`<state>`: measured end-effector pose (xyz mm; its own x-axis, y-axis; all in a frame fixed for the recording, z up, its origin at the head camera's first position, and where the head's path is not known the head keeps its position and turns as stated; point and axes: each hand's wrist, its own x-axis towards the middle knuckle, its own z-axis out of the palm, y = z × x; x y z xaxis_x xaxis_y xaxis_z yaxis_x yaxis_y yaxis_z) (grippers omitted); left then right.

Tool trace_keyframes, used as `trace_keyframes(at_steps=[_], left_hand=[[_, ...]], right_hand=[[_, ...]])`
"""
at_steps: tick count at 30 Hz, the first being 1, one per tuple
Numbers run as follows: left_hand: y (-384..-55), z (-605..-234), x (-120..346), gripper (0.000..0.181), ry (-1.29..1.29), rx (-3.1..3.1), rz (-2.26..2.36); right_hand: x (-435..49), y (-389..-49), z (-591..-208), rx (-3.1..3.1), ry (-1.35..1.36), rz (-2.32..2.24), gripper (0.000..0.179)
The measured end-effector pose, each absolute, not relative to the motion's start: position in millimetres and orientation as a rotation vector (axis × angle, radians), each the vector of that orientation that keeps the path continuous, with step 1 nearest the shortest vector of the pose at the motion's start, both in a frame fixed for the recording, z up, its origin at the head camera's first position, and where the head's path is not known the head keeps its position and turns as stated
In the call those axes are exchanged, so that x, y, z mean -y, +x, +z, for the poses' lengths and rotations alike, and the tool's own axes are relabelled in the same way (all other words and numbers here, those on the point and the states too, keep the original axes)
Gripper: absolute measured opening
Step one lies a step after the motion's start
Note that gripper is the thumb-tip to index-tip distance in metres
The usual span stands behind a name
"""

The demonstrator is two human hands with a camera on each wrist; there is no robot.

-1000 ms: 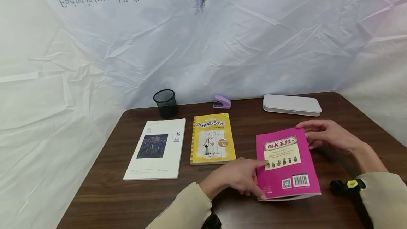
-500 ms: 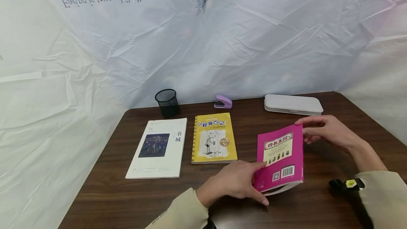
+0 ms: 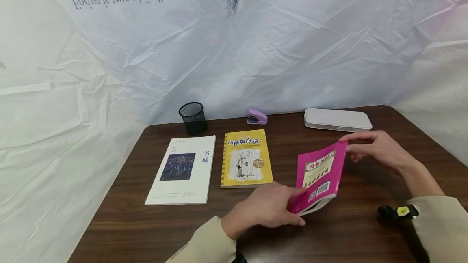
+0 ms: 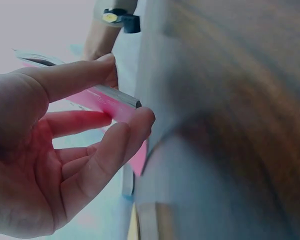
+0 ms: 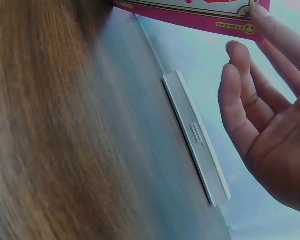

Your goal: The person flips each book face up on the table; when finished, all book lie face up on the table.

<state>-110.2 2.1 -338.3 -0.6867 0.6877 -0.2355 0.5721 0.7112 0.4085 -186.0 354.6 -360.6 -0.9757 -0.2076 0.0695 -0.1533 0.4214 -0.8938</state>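
Note:
A magenta book (image 3: 317, 175) is held between my hands, its right side raised and tilted off the table. My right hand (image 3: 380, 149) pinches its far right corner between thumb and fingers; the right wrist view shows that thumb on the cover (image 5: 210, 22), with the other fingers loosely bent below. At the book's near left edge my left hand (image 3: 268, 204) grips it, index finger along the back cover and thumb by the lower edge. In the left wrist view the same book (image 4: 121, 111) lies between the thumb and the fingers.
Left of the magenta book lie a yellow comic book (image 3: 246, 159) and a white magazine (image 3: 199, 182). Along the dark wooden table's (image 3: 120, 210) back edge stand a black mesh pen cup (image 3: 193, 121), a lilac stapler (image 3: 258, 117) and a white pencil case (image 3: 338, 119).
The magenta book has turned from nearly flat to steeply tilted, its right side rising and swinging left. My right hand has lifted slightly with its corner; the left stays at the left edge.

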Motion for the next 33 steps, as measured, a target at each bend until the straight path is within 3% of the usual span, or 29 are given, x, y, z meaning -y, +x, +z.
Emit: trace_keyframes(at_steps=[8, 17, 24, 26, 33], left_hand=[[-111, -327, 12, 0.058, 0.839, -2.477, 0.640], [-122, -315, 32, 0.027, 0.828, -2.485, 0.934], [-129, -312, 48, 0.023, 0.728, -2.499, 1.131], [-130, -313, 52, 0.029, 0.691, -2.508, 1.202], [-134, -319, 63, 0.091, 0.527, -2.560, 1.382]], right_hand=[[-352, -185, -357, -2.571, -0.454, -1.721, 0.026], [-351, -184, -353, -2.402, -0.387, -2.013, 0.026], [-345, -182, -340, -2.635, -0.259, -1.842, 0.023], [-342, -181, -337, -2.715, -0.225, -1.755, 0.022], [-329, -179, -331, -2.840, -0.139, -1.579, 0.021]])
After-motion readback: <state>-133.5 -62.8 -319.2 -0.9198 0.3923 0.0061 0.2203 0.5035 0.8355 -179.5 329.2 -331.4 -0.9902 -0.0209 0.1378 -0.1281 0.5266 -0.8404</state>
